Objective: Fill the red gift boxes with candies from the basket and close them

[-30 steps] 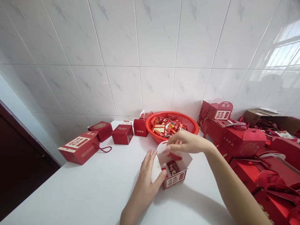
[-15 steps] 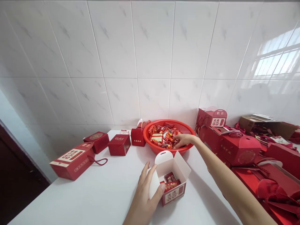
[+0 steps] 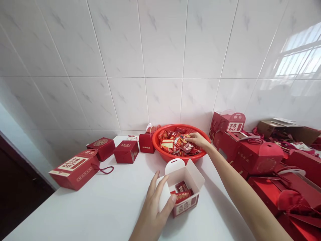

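Observation:
An open red-and-white box (image 3: 186, 207) stands on the white table with wrapped sweets (image 3: 182, 194) inside and its flaps raised. My left hand (image 3: 156, 202) grips its left side, thumb at the near edge and fingers on the left flap. Behind the box is a red plastic basket (image 3: 173, 158) heaped with wrapped candies (image 3: 177, 142). My right hand (image 3: 198, 140) reaches into the basket's right part, its fingers bent down at the candies; whether a candy is between the fingertips is hard to make out.
Several closed red boxes (image 3: 126, 152) stand at the left, one with a cord handle (image 3: 106, 170). Piled red boxes (image 3: 260, 157) fill the right side, with a brown carton (image 3: 273, 129) behind. A tiled wall (image 3: 165, 100) rises behind the table.
My right hand has moved slightly up and back within the basket, uncovering candies in front of it. My left hand stays on the box. The view has tilted a little.

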The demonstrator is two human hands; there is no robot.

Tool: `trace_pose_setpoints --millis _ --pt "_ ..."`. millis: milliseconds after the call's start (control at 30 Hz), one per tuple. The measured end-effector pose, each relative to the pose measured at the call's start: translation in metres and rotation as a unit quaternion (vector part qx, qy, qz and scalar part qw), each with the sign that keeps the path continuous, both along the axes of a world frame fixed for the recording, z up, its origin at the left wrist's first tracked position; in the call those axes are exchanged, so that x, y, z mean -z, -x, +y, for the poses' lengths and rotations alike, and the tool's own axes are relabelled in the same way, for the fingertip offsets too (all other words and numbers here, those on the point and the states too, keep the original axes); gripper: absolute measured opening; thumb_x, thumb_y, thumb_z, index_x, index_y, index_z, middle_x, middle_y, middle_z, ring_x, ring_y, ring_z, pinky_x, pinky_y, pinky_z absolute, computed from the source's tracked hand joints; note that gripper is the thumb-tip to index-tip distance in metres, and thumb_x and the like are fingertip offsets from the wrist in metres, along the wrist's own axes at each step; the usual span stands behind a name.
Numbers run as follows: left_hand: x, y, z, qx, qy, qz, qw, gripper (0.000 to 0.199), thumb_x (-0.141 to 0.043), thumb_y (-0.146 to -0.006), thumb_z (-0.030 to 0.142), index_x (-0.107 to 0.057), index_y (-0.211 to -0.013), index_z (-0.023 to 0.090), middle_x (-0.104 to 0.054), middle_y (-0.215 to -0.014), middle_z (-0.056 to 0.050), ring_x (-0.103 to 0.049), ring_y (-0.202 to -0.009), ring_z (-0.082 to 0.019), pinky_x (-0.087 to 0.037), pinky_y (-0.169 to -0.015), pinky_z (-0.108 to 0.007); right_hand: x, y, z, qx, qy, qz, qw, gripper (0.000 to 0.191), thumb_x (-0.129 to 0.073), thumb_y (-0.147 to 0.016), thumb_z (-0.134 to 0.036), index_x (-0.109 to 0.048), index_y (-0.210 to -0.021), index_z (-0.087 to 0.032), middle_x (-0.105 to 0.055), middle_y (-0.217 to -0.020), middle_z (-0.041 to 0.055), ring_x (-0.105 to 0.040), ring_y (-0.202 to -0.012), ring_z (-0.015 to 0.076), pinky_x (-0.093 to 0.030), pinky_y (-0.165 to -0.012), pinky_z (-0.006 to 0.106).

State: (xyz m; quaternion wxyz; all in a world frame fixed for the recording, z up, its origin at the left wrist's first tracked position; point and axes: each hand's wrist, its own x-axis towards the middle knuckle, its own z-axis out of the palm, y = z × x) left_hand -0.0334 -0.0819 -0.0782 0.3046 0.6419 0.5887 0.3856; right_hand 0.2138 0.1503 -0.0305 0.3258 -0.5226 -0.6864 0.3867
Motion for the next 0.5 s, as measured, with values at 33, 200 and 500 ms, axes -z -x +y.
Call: trace_pose_setpoints --millis 33,200,500 --pt "0.000 0.000 0.000 0.000 0.001 0.001 1.000 0.056 -0.049 -0.097 0.055 -0.050 -0.147 0.031 -0.024 -0.168 -0.005 -0.025 -0.154 -0.030 -0.029 -0.122 -0.052 0.000 0.000 0.000 0.005 -0.001 0.023 1.000 0.021 -0.064 -0.097 -0.034 -0.065 -0.091 -0.013 -0.064 -0.080 -0.0020 -0.061 -0.064 0.0098 -0.053 -0.060 0.024" --pt "-0.002 0.001 0.000 0.014 0.019 0.020 1.000 0.059 -0.046 -0.097 0.057 -0.046 -0.150 0.031 -0.019 -0.170 -0.005 -0.020 -0.155 -0.028 -0.026 -0.123 -0.052 -0.003 0.000 -0.002 0.017 0.004 0.123 0.992 0.028 -0.070 -0.092 -0.035 -0.060 -0.076 -0.014 -0.064 -0.073 -0.0032 -0.061 -0.062 0.0096 -0.051 -0.058 0.023" --pt "0.001 0.003 0.002 0.016 0.011 0.011 1.000 0.058 -0.048 -0.097 0.056 -0.047 -0.150 0.032 -0.019 -0.170 -0.005 -0.022 -0.155 -0.030 -0.027 -0.122 -0.055 -0.022 0.007 -0.023 -0.012 -0.018 0.260 0.965 0.053 -0.089 -0.053 -0.053 -0.051 -0.074 -0.022 -0.064 -0.068 -0.0037 -0.061 -0.061 0.0118 -0.051 -0.061 0.026"
